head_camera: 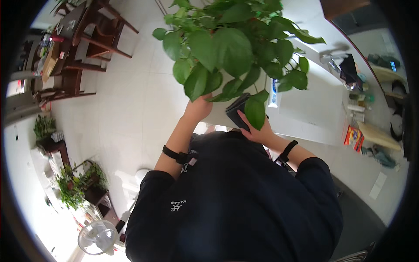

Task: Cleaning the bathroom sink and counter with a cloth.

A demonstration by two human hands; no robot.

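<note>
A leafy green potted plant [232, 52], which looks like a pothos, spreads over the top middle of the view, close in front of me. My left hand [199, 106] is raised to the lower left leaves, and its fingers are hidden behind them. Just right of it, my right hand [260, 131] grips a dark grey folded cloth [236, 113]. One hanging leaf [255, 111] covers part of that hand and the cloth. The plant's pot cannot be made out behind the foliage.
Beyond the leaves to the right, a white-and-blue tube [273, 95] lies on a white surface [311, 104]. An orange snack bag [354, 138] is farther right. Wooden chairs [103, 37] stand upper left. A fan [97, 237] and more potted plants [70, 186] are lower left.
</note>
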